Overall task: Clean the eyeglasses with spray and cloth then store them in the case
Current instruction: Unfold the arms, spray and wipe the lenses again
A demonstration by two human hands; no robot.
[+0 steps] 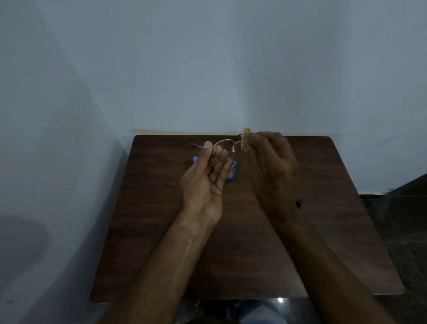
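- Nearest, two bare forearms reach out over the dark wooden table (234,246).
- The left hand (203,184) pinches the eyeglasses (223,150) by the rim, lifted above the tabletop.
- The right hand (271,157) is closed on a yellowish cloth (245,139), right at the far lens — wiping looks underway, not finished.
- Behind the left hand, a blue object (232,172) — case or spray, cannot tell; storing remains.

Head view, downward over table (162,260)
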